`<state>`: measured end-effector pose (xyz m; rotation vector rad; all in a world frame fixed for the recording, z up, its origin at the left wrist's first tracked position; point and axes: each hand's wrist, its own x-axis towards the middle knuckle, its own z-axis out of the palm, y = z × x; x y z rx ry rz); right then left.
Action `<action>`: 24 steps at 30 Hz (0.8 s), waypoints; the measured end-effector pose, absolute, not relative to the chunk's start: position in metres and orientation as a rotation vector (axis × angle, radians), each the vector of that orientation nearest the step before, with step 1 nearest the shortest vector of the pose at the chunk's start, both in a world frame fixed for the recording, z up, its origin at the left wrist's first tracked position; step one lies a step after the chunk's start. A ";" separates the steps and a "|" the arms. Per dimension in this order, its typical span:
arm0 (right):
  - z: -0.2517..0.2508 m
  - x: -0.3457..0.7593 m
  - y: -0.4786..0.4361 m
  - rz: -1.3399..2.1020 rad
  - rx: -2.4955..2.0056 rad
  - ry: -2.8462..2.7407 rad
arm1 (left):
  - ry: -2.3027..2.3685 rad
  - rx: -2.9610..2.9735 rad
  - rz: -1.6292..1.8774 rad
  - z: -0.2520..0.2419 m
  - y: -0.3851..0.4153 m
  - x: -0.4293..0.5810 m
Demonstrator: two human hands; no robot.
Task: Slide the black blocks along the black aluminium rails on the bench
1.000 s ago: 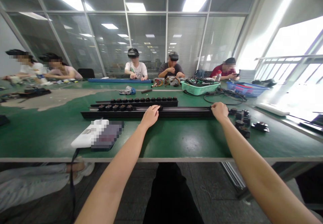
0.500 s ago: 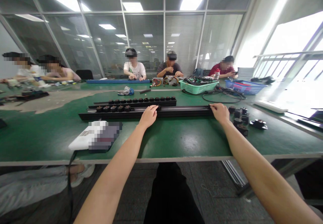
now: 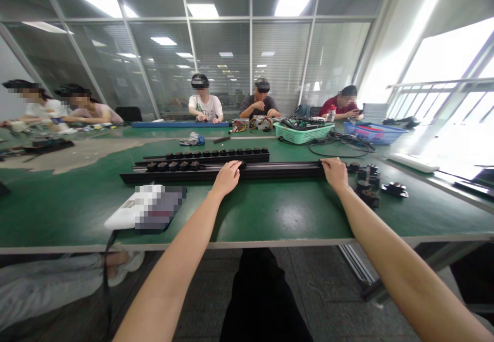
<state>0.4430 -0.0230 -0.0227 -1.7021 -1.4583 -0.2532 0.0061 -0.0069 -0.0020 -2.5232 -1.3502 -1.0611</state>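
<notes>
A long black rail [image 3: 285, 171] lies across the green table in front of me. Several black modules [image 3: 173, 166] with reddish tops sit in its left part. Around the middle, my left hand [image 3: 227, 177] has its fingers closed at a small black block [image 3: 243, 164] on the rail. At the rail's right end, my right hand [image 3: 335, 173] pinches a small black part, mostly covered by the fingertips. Behind this rail runs a second black rail [image 3: 154, 158] carrying a row of similar modules. Loose black modules [image 3: 368, 177] are piled to the right of my right hand.
A white and dark pouch-like object [image 3: 133, 211], partly blurred, lies front left. Toward the back stand a green basket [image 3: 303, 135] of cables and a blue basket [image 3: 380, 133]. A grey-blue cloth [image 3: 193, 139] lies behind the rails. Several people sit across the table.
My right forearm has shifted slightly to the left, while its fingers stay at the rail's end. My left hand has hardly moved. A person opposite has moved their hands.
</notes>
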 end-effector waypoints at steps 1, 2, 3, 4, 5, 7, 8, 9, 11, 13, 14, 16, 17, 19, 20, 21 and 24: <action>-0.023 0.443 -0.022 -0.259 -1.703 -1.462 | -1.349 -2.524 -1.063 -0.002 -0.007 0.006; -0.023 0.443 -0.022 -0.265 -1.701 -1.465 | -1.349 -2.525 -1.062 -0.002 -0.007 0.006; -0.023 0.443 -0.021 -0.272 -1.698 -1.468 | -1.350 -2.525 -1.059 -0.002 -0.006 0.006; -0.023 0.444 -0.021 -0.278 -1.693 -1.467 | -1.349 -2.524 -1.055 -0.002 -0.006 0.006; -0.024 0.444 -0.021 -0.283 -1.688 -1.465 | -1.348 -2.522 -1.054 -0.002 -0.006 0.006; -0.025 0.445 -0.020 -0.289 -1.679 -1.455 | -1.343 -2.518 -1.053 -0.002 -0.006 0.006; -0.026 0.445 -0.020 -0.291 -1.675 -1.450 | -1.341 -2.518 -1.052 -0.002 -0.006 0.006; -0.026 0.446 -0.020 -0.292 -1.671 -1.446 | -1.341 -2.518 -1.051 -0.002 -0.006 0.006; -0.027 0.446 -0.019 -0.295 -1.669 -1.439 | -1.343 -2.519 -1.050 -0.002 -0.007 0.006; -0.027 0.446 -0.019 -0.296 -1.675 -1.435 | -1.351 -2.517 -1.049 -0.002 -0.007 0.006; -0.027 0.446 -0.019 -0.295 -1.679 -1.437 | -1.357 -2.515 -1.048 -0.002 -0.008 0.006; -0.026 0.446 -0.020 -0.294 -1.691 -1.438 | -1.365 -2.517 -1.044 -0.001 -0.009 0.007; -0.026 0.445 -0.020 -0.296 -1.698 -1.436 | -1.366 -2.519 -1.041 -0.001 -0.009 0.007; -0.026 0.445 -0.020 -0.301 -1.715 -1.423 | -1.366 -2.523 -1.040 0.000 -0.009 0.007; -0.026 0.445 -0.020 -0.304 -1.724 -1.416 | -1.367 -2.523 -1.040 0.000 -0.009 0.007; -0.026 0.445 -0.020 -0.308 -1.733 -1.409 | -1.370 -2.523 -1.040 -0.001 -0.009 0.007; -0.026 0.445 -0.020 -0.316 -1.754 -1.406 | -1.373 -2.523 -1.044 -0.001 -0.008 0.007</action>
